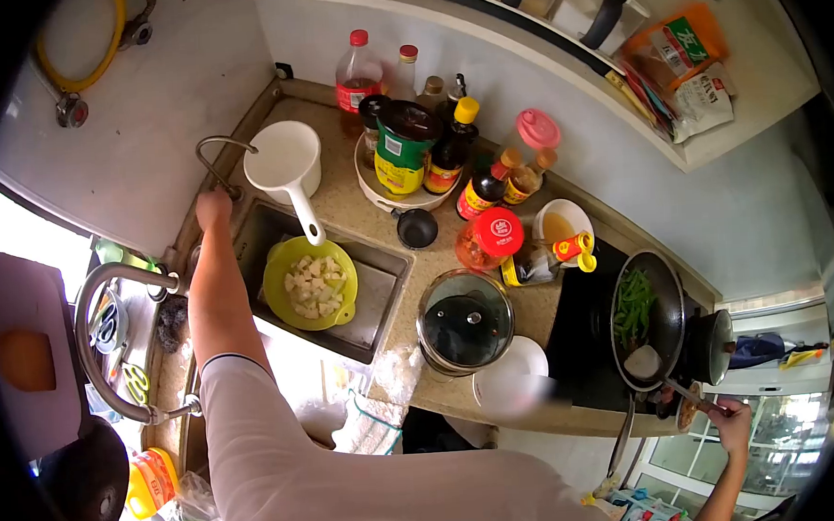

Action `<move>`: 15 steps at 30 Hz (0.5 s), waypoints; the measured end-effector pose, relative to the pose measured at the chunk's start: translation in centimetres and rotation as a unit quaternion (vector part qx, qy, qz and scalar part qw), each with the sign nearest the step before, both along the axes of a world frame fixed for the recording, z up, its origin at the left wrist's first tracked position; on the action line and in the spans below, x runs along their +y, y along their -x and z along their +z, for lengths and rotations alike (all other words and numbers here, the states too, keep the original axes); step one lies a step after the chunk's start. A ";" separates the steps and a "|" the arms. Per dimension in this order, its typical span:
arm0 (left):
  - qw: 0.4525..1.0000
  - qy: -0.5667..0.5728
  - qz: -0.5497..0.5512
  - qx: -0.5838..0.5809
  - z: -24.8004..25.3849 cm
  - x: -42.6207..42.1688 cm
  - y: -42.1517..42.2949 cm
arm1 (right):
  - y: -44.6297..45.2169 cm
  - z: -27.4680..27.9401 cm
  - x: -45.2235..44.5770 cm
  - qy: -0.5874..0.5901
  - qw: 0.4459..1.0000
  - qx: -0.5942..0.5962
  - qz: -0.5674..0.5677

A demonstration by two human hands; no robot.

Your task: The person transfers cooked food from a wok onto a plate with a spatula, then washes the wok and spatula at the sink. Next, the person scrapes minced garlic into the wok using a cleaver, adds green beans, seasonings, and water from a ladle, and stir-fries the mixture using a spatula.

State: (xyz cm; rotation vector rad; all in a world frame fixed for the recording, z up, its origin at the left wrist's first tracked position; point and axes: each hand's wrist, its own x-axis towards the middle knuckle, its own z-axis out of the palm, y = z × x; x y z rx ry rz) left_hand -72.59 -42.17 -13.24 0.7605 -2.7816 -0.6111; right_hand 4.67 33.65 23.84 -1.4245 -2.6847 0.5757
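At the counter's left corner, my left hand (213,209) is closed at the base of a thin curved metal tap (206,151); its fingers are partly hidden. A white saucepan (278,162) sits under the spout, its handle reaching over the sink. Inside the sink, a yellow-green colander (278,301) contains white cubes (315,287) that look like tofu. Far to the right, my right hand (730,424) grips the handle of a spatula (643,362), whose pale head rests in a dark wok (671,299). Cut green vegetables (633,310) lie in the wok.
Sauce bottles (455,141) and jars crowd the back of the counter. A glass-lidded pot (465,321) and a white bowl (509,369) stand near the front edge. Beside the wok is a dark lidded pot (711,347). A large curved faucet (87,344) rises at left.
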 end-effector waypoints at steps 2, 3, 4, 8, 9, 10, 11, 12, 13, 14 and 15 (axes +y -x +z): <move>0.996 0.037 -0.078 0.035 -3.4 -2.4 3.4 | 1.3 0.5 -1.0 0.009 1.000 -0.006 -0.019; 0.996 0.039 -0.075 0.033 -2.7 -2.4 3.4 | 1.9 0.6 -1.3 0.017 0.999 -0.012 -0.039; 0.997 -0.038 -0.059 -0.036 -0.9 -1.9 3.2 | 1.2 -0.3 -0.4 -0.039 0.999 -0.015 0.006; 0.951 -0.303 -0.005 -0.068 -4.4 -4.2 7.4 | 3.7 0.1 -2.2 -0.019 0.999 -0.016 -0.024; 0.951 -0.303 -0.002 -0.067 -4.0 -4.5 7.2 | 4.1 0.2 -2.1 -0.019 0.999 -0.016 -0.020; 0.948 -0.293 -0.063 -0.104 -3.7 -4.7 7.0 | 4.4 0.2 -1.9 -0.013 1.000 -0.022 -0.014; 0.941 -0.283 -0.124 -0.139 -3.3 -4.7 6.8 | 4.7 0.2 -1.8 -0.007 1.000 -0.027 -0.009; 0.942 -0.283 -0.121 -0.137 -2.9 -4.6 6.1 | 5.6 0.4 -2.4 -0.017 0.999 -0.041 -0.014; 0.916 -0.373 -0.098 -0.113 -2.4 -4.1 5.0 | 6.0 0.5 -2.5 -0.016 0.999 -0.040 -0.011; 0.880 -0.461 -0.074 -0.086 -1.8 -3.4 3.9 | 6.3 0.5 -2.6 -0.014 0.999 -0.042 -0.003; 0.880 -0.461 -0.073 -0.084 -0.8 -1.8 2.2 | 6.5 0.7 -2.7 -0.012 0.999 -0.043 0.005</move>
